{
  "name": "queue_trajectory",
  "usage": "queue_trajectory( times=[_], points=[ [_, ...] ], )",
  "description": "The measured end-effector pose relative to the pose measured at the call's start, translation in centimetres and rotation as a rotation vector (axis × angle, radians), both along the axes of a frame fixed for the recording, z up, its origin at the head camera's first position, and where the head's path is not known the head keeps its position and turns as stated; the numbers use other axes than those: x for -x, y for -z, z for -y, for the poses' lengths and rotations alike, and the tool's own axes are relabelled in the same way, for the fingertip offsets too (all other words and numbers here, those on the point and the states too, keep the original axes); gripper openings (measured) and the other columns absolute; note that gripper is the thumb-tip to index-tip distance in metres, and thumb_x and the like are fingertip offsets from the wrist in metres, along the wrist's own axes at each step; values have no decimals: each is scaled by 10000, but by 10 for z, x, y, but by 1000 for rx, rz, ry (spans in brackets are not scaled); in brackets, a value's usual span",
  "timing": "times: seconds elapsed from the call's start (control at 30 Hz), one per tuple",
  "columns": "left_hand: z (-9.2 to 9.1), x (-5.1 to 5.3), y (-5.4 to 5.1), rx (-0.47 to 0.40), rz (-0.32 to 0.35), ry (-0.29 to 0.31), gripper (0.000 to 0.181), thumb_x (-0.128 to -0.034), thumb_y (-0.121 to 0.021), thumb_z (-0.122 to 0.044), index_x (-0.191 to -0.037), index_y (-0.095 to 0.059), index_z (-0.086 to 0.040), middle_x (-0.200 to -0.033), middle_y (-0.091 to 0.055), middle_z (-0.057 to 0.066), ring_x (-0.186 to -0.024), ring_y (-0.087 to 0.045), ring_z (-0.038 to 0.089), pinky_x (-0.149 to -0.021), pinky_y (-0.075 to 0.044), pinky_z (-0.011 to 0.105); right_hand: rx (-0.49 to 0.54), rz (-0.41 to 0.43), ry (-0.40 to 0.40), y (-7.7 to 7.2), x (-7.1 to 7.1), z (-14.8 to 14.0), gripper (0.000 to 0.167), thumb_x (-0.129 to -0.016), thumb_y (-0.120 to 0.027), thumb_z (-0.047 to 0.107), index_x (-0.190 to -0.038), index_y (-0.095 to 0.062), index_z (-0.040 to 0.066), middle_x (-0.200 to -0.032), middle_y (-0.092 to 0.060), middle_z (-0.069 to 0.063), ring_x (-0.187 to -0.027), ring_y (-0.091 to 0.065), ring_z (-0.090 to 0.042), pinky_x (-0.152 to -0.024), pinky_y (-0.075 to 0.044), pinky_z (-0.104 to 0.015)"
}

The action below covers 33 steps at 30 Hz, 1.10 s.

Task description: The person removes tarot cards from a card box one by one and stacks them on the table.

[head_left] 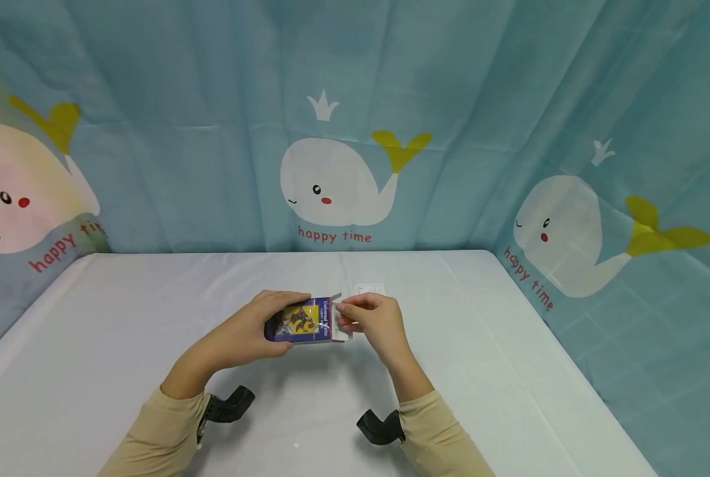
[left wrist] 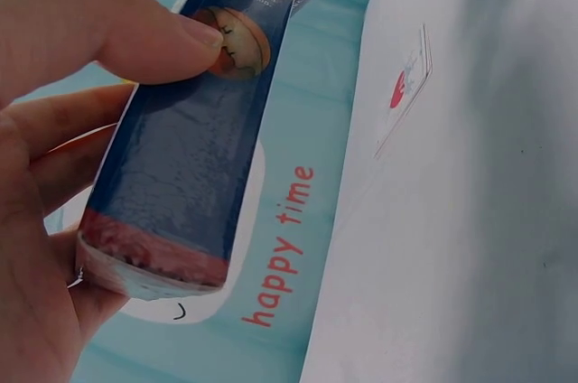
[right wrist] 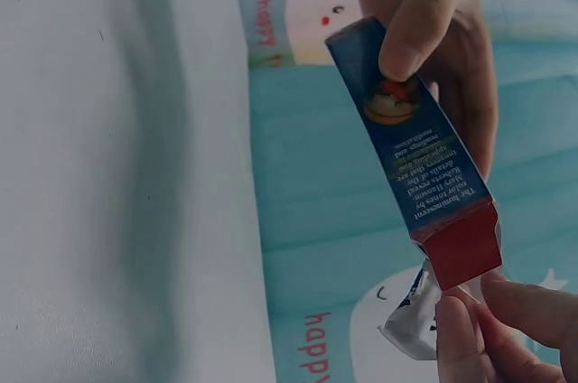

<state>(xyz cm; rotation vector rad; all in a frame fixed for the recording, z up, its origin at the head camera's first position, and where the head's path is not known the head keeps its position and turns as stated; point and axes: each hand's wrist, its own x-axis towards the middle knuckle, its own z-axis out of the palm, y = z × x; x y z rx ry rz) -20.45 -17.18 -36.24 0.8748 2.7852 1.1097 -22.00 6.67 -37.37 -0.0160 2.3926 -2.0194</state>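
Note:
A small blue tarot card box [head_left: 307,320] with a yellow picture panel is held above the white table. My left hand [head_left: 259,324] grips it by the closed end, thumb on the narrow side, as the left wrist view shows. Flaps stand out at the box's right end; the right wrist view shows a red end flap [right wrist: 462,252] and a whitish, crinkled piece [right wrist: 414,329] beside it. My right hand [head_left: 378,321] pinches at this end with thumb and fingertips. Its fingertips hide exactly which part they pinch. The inside of the box is hidden.
A flat white card or leaflet [head_left: 370,289] with a red mark lies on the table [head_left: 152,318] behind the hands. A blue curtain [head_left: 211,165] with whale prints hangs at the back and sides. Black wrist mounts [head_left: 229,405] project below both forearms.

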Motion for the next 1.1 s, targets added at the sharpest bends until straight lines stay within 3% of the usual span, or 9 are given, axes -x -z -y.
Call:
queue_trajectory(
  times=[0.5, 1.1],
  points=[
    [-3, -1, 1, -12, -26, 6, 725, -801, -782, -98, -1464, -496, -164, -1435, -512, 120, -1235, -471, 284, -908, -489, 441, 15, 37, -19, 8, -2, -1, 252, -884, -751, 231, -955, -741, -11, -850, -739, -84, -705, -694, -109, -701, -592, -285],
    [-6, -1, 2, -15, -36, 32, 725, -799, -782, -89, -1460, -500, -181, -1416, -531, 90, -1211, -480, 254, -891, -497, 379, -2, 35, -13, 11, -1, 0, 227, -874, -755, 187, -951, -720, -24, -880, -715, -114, -709, -686, -105, -703, -590, -277]
  ],
)
